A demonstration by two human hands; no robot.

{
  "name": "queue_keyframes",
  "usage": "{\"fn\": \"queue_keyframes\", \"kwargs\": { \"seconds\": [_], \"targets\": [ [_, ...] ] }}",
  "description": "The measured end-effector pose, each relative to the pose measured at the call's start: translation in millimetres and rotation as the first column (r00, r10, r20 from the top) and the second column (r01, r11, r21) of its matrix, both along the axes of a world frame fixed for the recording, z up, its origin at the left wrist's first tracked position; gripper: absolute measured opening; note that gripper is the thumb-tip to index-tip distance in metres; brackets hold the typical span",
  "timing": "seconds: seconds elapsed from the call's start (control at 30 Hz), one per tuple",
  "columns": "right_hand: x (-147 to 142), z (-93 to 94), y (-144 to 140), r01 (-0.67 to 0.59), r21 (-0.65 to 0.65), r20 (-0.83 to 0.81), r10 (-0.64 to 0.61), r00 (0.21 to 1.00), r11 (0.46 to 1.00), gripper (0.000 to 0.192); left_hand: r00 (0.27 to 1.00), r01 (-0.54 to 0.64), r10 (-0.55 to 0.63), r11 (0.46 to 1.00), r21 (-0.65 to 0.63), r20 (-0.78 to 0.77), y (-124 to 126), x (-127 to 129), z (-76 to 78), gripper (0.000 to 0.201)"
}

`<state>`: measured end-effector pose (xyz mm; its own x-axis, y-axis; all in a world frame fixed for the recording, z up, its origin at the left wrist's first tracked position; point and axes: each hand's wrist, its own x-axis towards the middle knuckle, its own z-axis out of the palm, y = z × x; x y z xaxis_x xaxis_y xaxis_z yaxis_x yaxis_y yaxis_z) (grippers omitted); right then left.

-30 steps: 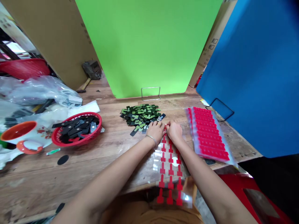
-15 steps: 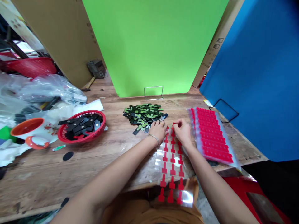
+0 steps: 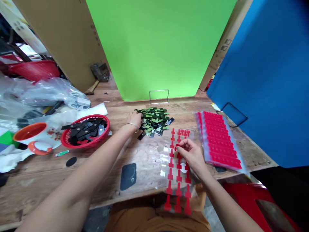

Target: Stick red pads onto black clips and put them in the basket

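My right hand (image 3: 191, 156) is closed in a pinch on a small red piece (image 3: 177, 146), above a clear plastic sheet (image 3: 163, 167). Three columns of red T-shaped pieces (image 3: 179, 190) lie on that sheet, whose near end hangs over the table edge. My left hand (image 3: 135, 120) is at the left side of a pile of small green and black flat pieces (image 3: 154, 120). Its fingers are curled together at the pile; what they hold, if anything, is hidden.
To the left, a red basket (image 3: 106, 137) holds black strips, beside an orange-and-white mug (image 3: 48, 137). Stacked sheets of red pieces (image 3: 220, 138) lie on the right. Green board (image 3: 159, 48) and blue board (image 3: 270, 83) stand behind. A dark rectangular patch (image 3: 128, 176) shows near the front edge.
My left hand has left the clear sheet and moved left to the side of the pile. My right hand has come nearer along the sheet, a red piece in its fingers.
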<state>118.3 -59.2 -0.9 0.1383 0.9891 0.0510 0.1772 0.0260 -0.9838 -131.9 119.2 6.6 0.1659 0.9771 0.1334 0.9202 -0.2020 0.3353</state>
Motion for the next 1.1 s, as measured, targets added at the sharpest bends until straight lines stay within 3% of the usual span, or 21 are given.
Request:
{"fn": "queue_keyframes", "kwargs": {
  "seconds": [0.2,0.4,0.5,0.63,0.73,0.8,0.87,0.97,1.1],
  "targets": [
    [-10.7,1.0,-12.6,-0.018,-0.066,-0.076,0.013,0.997,0.998,0.011,1.000,-0.019,0.020,0.998,-0.054,0.003,12.0,-11.6,-4.1,0.018],
    [-17.3,-6.4,-17.9,-0.017,-0.054,-0.137,0.010,0.991,0.998,0.011,0.985,-0.043,0.059,0.994,-0.100,0.161,5.4,-12.3,4.8,0.014],
    [-17.2,-9.8,-19.8,0.000,-0.050,-0.136,-0.007,0.991,0.999,0.012,0.951,-0.047,0.086,0.989,-0.137,0.296,-16.3,-5.7,10.4,0.006],
    [-18.9,-10.8,-21.9,0.013,-0.061,-0.172,-0.024,0.985,0.998,0.014,0.854,0.036,0.117,0.959,-0.282,0.507,-75.0,18.5,7.6,0.017],
    [-23.7,-11.0,-24.8,0.023,-0.057,-0.176,-0.032,0.984,0.998,0.014,0.714,0.149,0.209,0.887,-0.437,0.668,-130.8,41.9,-1.5,0.010],
    [-28.0,-11.9,-28.0,0.022,-0.046,-0.154,-0.029,0.988,0.999,0.014,0.370,0.319,0.482,0.737,-0.596,0.794,-163.6,56.0,-7.0,0.014],
    [-32.3,-13.8,-31.8,0.017,-0.040,-0.127,-0.022,0.992,0.999,0.013,0.139,0.445,0.647,0.635,-0.631,0.749,-187.6,67.7,-10.8,0.026],
    [-37.3,-18.1,-36.9,-0.001,-0.054,-0.099,-0.004,0.995,0.999,0.012,0.015,0.442,0.702,0.634,-0.635,0.712,-205.3,79.7,-15.3,0.031],
    [-41.5,-23.1,-39.8,-0.006,-0.064,-0.083,0.001,0.997,0.998,0.012,-0.005,0.409,0.677,0.673,-0.616,0.736,-209.5,86.1,-20.2,0.031]
  ]
}}
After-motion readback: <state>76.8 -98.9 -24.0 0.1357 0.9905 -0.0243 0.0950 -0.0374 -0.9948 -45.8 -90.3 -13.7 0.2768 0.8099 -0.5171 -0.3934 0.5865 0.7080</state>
